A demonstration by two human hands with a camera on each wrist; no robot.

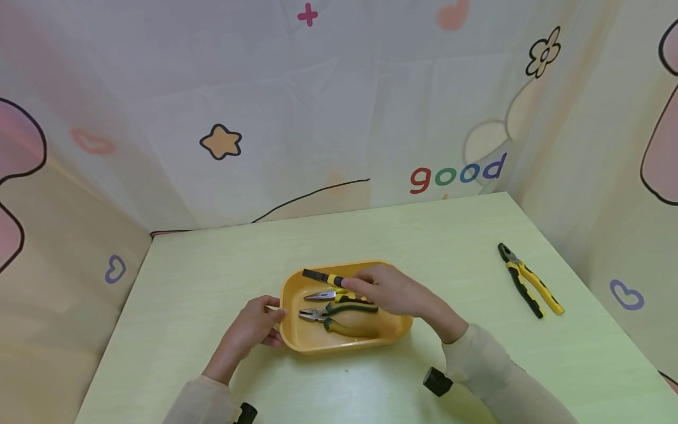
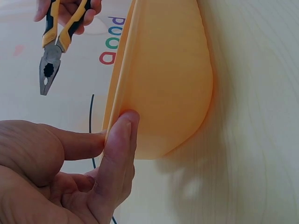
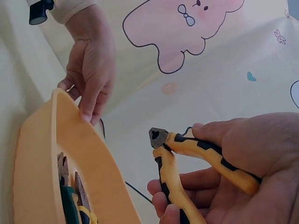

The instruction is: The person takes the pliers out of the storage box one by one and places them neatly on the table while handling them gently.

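A yellow plastic basin [image 1: 302, 346] sits on the table. My left hand [image 1: 254, 323] pinches its left rim, thumb on one side and fingers on the other. My right hand [image 1: 392, 290] grips combination pliers [image 3: 201, 151] with yellow and black handles, raised over the basin. In the right wrist view their handles are spread. Inside the basin lie needle-nose pliers [image 1: 323, 295] with yellow-black handles and, nearer me, combination pliers [image 1: 313, 314] with green-yellow handles. My right hand partly covers the needle-nose handles.
At the right of the pale green table [image 1: 212, 265] lies another pair of yellow-black pliers [image 1: 521, 277], jaws pointing away from me. A printed curtain [image 1: 318, 118] stands around the table's back and sides. Each wrist carries a black camera [image 1: 437, 381].
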